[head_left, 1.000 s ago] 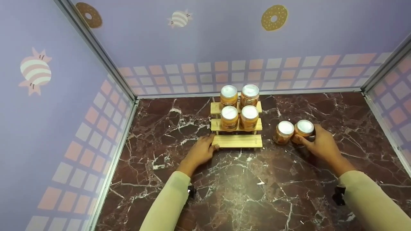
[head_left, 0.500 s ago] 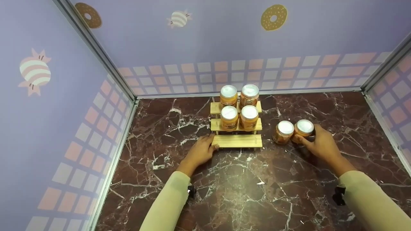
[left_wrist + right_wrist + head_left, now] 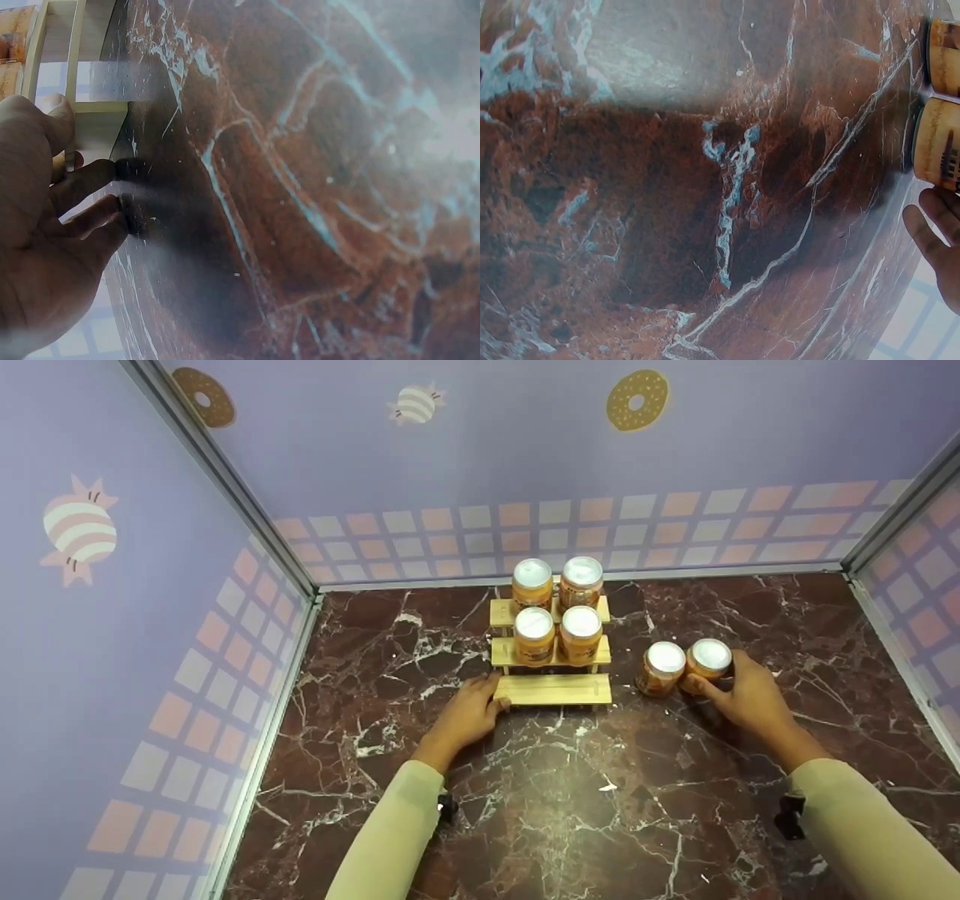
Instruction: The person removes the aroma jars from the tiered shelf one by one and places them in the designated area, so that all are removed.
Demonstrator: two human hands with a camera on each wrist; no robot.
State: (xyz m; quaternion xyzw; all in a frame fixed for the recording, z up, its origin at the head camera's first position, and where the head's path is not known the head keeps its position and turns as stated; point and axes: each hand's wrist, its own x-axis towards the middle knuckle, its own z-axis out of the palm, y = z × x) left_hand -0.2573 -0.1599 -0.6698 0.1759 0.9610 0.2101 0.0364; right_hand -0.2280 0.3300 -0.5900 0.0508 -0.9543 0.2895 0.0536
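A three-step wooden rack (image 3: 555, 690) stands before the back wall. Its upper two steps carry orange cans with white tops, a pair on the top step (image 3: 581, 589) and a pair on the middle one (image 3: 534, 637); the lowest step is bare. My left hand (image 3: 469, 712) pinches the left end of that lowest step, thumb over the board in the left wrist view. To the right of the rack, two more cans stand side by side on the tabletop. My right hand (image 3: 750, 697) grips the right can (image 3: 709, 660), thumb in front; the left can (image 3: 661, 671) is beside it.
The dark red marbled tabletop (image 3: 555, 810) is bounded by a patterned lilac back wall (image 3: 465, 450), a left wall (image 3: 150, 660) and a right wall (image 3: 934, 607). Small white scraps (image 3: 608, 787) lie on the tabletop.
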